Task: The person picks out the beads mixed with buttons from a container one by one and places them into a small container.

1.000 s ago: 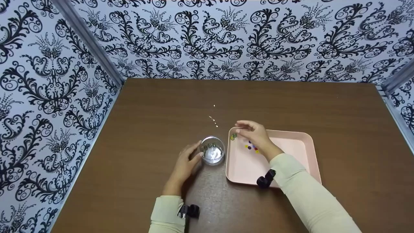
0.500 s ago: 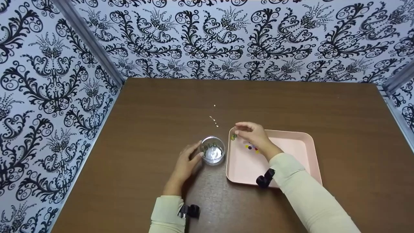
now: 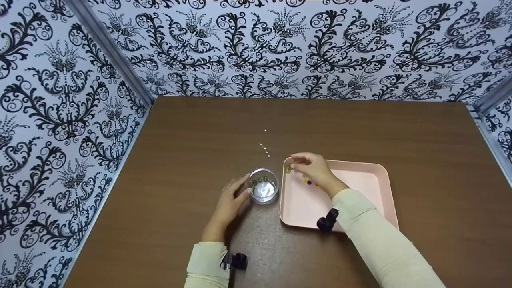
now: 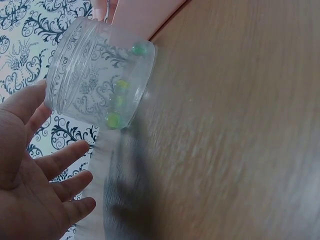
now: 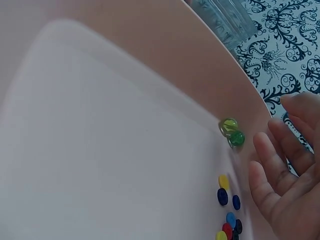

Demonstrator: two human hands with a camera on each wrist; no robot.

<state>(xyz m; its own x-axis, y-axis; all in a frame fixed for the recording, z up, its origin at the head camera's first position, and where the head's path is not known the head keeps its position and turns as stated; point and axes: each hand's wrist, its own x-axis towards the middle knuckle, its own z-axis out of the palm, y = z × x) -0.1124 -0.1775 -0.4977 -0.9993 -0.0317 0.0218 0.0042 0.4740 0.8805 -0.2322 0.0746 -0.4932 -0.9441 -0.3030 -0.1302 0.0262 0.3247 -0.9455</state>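
Observation:
A clear screw-necked jar [image 3: 264, 194] stands on the table with several green and yellowish marbles [image 4: 113, 120] at its bottom. My left hand [image 3: 229, 202] rests its thumb and forefinger against the jar's left side near the rim, the other fingers loose and apart from it. To the right sits a shallow pink tray [image 3: 306, 210]. Over its far left corner hovers my right hand [image 3: 318, 170], fingers loosely bent with nothing between them. Just beside those fingers a yellow-green marble [image 5: 229, 125] and a green marble [image 5: 236, 138] lie against the tray wall.
Several small coloured discs [image 5: 223, 197], yellow, blue, red and dark, lie in the tray, partly under the right hand in the head view. Bright specks of light [image 3: 264, 149] show on the brown table [image 3: 192, 132] behind the jar. Patterned walls [image 3: 264, 48] enclose it.
My right hand has come slightly lower and nearer to the tray's corner, covering more of the discs. The left hand and the jar have stayed put.

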